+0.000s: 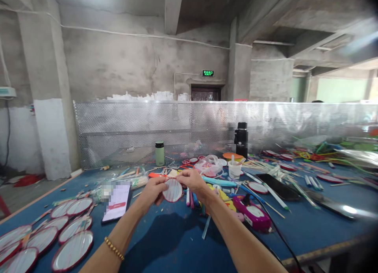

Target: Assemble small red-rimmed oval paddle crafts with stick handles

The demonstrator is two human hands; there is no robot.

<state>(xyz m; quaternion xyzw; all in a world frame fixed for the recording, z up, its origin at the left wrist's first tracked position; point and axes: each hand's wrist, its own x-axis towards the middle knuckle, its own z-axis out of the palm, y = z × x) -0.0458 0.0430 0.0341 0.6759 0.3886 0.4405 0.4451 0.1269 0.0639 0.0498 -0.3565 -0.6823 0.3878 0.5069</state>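
Note:
My left hand (pixel 154 190) pinches the left edge of a small round white disc with a red rim (pixel 173 190), which I hold tilted up above the table. Fine reddish lines cross its face. At the disc's upper right edge, my right hand (pixel 192 181) has thumb and fingers closed; whether they also grip something small there I cannot make out. An orange piece (pixel 155 175) lies just behind my left fingers. Several similar discs (pixel 73 250) with red rims, some with sticks attached, lie overlapping at the table's left.
On the blue table (pixel 174 245) lie a lit phone (pixel 118 204), a dark phone (pixel 279 187), a purple device (pixel 252 214) with a cable, and scattered sticks and markers. Behind them stand a white cup (pixel 235 170), green bottle (pixel 160 153), black flask (pixel 241 141) and perforated metal screen (pixel 124 127).

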